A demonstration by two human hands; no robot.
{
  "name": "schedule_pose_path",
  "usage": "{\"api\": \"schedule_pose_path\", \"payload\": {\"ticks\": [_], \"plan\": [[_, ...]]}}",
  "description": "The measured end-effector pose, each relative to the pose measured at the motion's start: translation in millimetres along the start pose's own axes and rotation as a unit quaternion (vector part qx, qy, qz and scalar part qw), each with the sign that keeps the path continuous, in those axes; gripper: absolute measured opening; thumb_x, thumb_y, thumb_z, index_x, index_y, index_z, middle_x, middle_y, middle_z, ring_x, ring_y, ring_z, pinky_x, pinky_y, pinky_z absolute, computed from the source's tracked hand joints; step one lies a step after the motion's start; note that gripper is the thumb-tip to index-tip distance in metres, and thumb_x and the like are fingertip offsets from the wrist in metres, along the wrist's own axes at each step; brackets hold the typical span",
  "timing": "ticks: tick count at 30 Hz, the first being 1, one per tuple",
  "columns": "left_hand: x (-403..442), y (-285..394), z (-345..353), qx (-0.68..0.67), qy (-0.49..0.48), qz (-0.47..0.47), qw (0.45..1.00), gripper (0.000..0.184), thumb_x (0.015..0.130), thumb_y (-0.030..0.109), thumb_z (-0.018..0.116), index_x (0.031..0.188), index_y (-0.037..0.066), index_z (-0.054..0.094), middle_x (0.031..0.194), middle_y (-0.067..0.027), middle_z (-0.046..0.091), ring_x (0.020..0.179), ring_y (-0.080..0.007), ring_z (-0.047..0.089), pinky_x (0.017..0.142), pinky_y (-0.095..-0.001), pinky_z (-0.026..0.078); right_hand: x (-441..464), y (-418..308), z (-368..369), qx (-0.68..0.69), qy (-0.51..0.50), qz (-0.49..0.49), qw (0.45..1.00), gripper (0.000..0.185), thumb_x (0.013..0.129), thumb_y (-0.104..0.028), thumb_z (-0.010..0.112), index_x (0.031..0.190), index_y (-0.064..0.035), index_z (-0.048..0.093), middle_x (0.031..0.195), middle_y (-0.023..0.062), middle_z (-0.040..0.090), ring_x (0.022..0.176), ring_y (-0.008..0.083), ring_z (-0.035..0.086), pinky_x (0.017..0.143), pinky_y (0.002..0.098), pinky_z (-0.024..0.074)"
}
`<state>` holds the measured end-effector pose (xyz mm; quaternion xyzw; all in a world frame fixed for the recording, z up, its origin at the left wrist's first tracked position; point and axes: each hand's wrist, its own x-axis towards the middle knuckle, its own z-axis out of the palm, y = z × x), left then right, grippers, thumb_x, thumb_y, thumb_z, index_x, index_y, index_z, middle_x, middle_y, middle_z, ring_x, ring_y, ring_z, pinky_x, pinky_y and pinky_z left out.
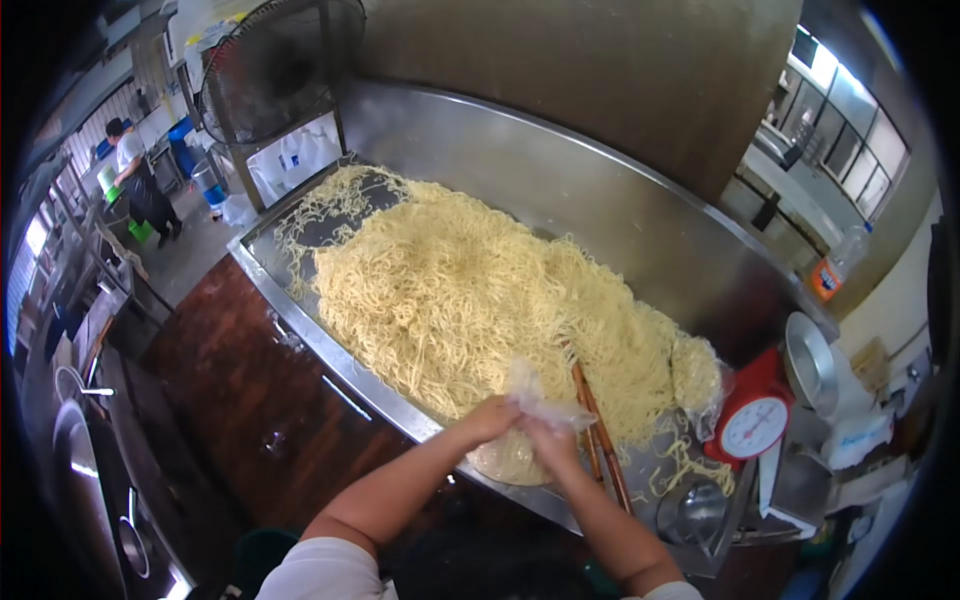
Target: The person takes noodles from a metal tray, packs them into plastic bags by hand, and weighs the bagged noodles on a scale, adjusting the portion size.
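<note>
Both my hands meet at the front edge of a metal tray [350, 362], gripping the gathered neck of a clear plastic bag [506, 462]. My left hand [490, 418] pinches the neck from the left, and my right hand [548, 440] closes on it from the right. Noodles show inside the bag, which rests low beneath my wrists. Loose plastic flares out above my fingers. A large heap of pale yellow noodles [450, 290] spreads over the tray just beyond. Long wooden sticks [600, 425] lean in the heap, right of my right hand.
At the tray's right end are another bag of noodles [698, 378], a red dial scale [750, 425] and a metal bowl [694, 512]. A fan [275, 75] stands at the far left corner. Another person [140, 180] stands in the left background.
</note>
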<state>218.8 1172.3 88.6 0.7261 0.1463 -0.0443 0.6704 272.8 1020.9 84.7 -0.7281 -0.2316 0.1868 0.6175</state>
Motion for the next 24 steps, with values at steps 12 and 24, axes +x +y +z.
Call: {"api": "schedule_pose_path", "payload": {"ticks": [12, 24], "plan": [[-40, 4, 42, 0.483, 0.15, 0.119, 0.854, 0.057, 0.075, 0.038, 0.063, 0.126, 0.012, 0.055, 0.142, -0.0137, 0.042, 0.132, -0.0359, 0.035, 0.108, -0.0569, 0.022, 0, -70, 9, 0.452, 0.011, 0.267, 0.851, 0.023, 0.094, -0.033, 0.052, 0.086, -0.0119, 0.054, 0.074, 0.003, 0.055, 0.064, 0.0157, 0.053, 0.057, 0.0304, 0.0453], [-35, 8, 60, 0.504, 0.143, 0.179, 0.833, 0.043, 0.083, 0.026, 0.057, 0.124, 0.012, 0.059, 0.139, -0.0114, 0.046, 0.131, -0.033, 0.038, 0.108, -0.0572, 0.023, -58, -52, -52, -0.264, -0.116, 0.005, 0.957, 0.048, 0.08, -0.027, 0.073, 0.116, -0.0081, 0.047, 0.096, 0.0095, 0.062, 0.087, 0.0202, 0.06, 0.08, 0.034, 0.0486]]}}
